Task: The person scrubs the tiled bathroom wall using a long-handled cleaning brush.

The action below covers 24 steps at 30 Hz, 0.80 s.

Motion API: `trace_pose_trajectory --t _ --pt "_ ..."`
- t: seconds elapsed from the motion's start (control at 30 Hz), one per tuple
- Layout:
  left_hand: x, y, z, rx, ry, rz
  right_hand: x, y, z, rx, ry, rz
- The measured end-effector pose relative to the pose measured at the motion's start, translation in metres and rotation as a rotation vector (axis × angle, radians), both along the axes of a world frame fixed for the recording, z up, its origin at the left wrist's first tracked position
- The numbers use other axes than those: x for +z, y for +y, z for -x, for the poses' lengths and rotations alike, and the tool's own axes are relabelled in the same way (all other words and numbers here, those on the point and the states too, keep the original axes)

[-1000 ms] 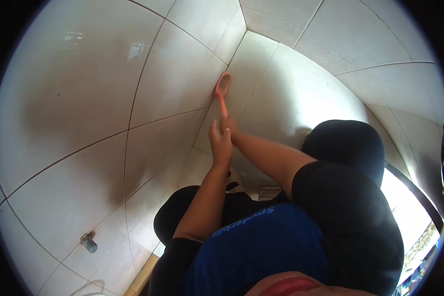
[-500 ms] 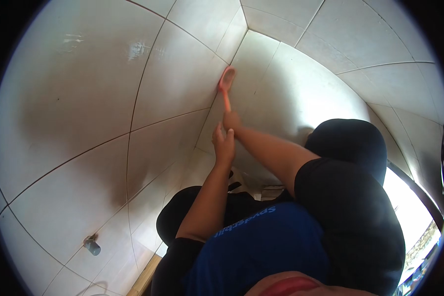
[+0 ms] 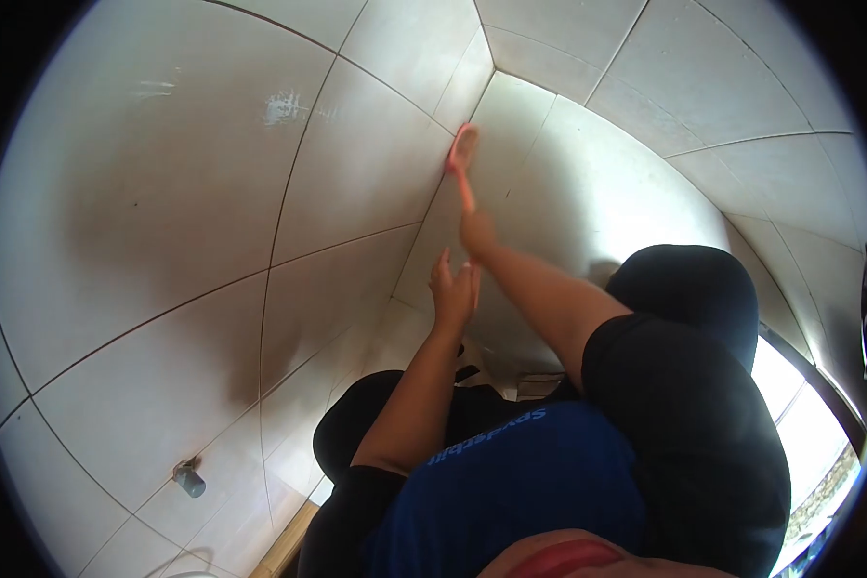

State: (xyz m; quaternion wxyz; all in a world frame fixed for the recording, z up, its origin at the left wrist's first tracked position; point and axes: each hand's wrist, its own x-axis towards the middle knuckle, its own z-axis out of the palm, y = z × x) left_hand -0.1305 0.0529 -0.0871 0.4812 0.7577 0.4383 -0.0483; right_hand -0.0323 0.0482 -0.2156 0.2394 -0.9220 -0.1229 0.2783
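Note:
My right hand [image 3: 477,235] is closed around the handle of a pink long-handled scrub brush [image 3: 464,149]. The brush head rests at the seam where two tiled surfaces meet, the left tiled wall [image 3: 183,202] and the pale tiled surface [image 3: 549,183] ahead. Just below the right hand is my left hand [image 3: 453,292], its fingers extended and apart, with nothing visible in it. The bristles are hard to make out.
A grey pipe stub [image 3: 191,481] sticks out of the left wall low down. My bent knee [image 3: 689,294] is at the right, close to the tiles. A wooden strip [image 3: 287,541] lies at the lower left, and a bright opening [image 3: 790,405] is at the right.
The brush has slid a little farther up along the seam with my right hand. My left hand, which was up against the right wrist, now sits slightly lower. The view has shifted slightly.

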Motion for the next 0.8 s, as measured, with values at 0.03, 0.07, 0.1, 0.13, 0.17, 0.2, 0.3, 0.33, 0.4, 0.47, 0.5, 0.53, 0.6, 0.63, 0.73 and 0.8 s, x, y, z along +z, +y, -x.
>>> trace_pose_trajectory --t 0.03,0.07,0.1,0.13,0.17,0.2,0.3,0.33,0.4,0.47,0.5,0.53,0.6,0.63,0.73,0.8 --pt "0.000 0.000 0.002 -0.021 0.028 -0.047 0.001 -0.002 -0.030 0.060 0.011 0.006" --pt "-0.001 0.000 0.003 -0.044 0.056 -0.093 0.005 -0.005 -0.070 0.119 0.021 0.012" --pt "-0.004 0.000 0.007 -0.048 0.063 -0.091 0.016 -0.011 -0.109 0.025 0.190 -0.056" --pt "-0.008 0.001 0.012 -0.002 0.029 -0.050 0.020 -0.015 -0.123 -0.026 0.272 -0.091" --pt "-0.010 0.003 0.012 0.043 -0.010 -0.012 0.025 -0.018 -0.136 -0.081 0.352 -0.124" --pt "-0.011 0.004 0.012 0.039 -0.018 -0.017 0.029 -0.017 -0.141 -0.075 0.362 -0.108" --pt "-0.007 0.005 0.010 0.011 0.040 -0.041 -0.025 0.003 -0.092 0.033 0.133 -0.044" --pt "-0.003 0.003 0.007 0.024 0.039 -0.025 -0.036 0.002 -0.058 0.007 0.085 -0.042" --pt "0.001 -0.003 0.004 0.040 0.041 -0.008 -0.004 -0.016 -0.001 -0.094 0.162 -0.076" --pt "0.003 -0.007 0.007 -0.054 0.050 -0.081 0.021 -0.023 0.006 -0.166 0.293 -0.118" --pt "0.006 -0.007 0.009 -0.050 0.056 -0.086 0.011 -0.019 -0.001 -0.044 0.205 -0.093" --pt "0.010 -0.009 0.013 -0.035 0.056 -0.093 0.001 -0.018 -0.007 0.080 0.120 -0.065" --pt "0.013 -0.010 0.023 0.004 0.056 -0.101 0.006 -0.022 -0.047 0.264 -0.066 -0.006" --pt "0.011 -0.008 0.031 0.013 0.027 -0.108 -0.014 -0.018 -0.070 0.153 0.058 -0.117" --pt "0.020 -0.009 0.055 0.067 0.029 -0.154 -0.019 -0.010 -0.077 -0.091 0.391 -0.261" --pt "0.028 -0.010 0.070 0.103 0.054 -0.195 -0.029 0.004 -0.047 0.287 0.165 -0.087"
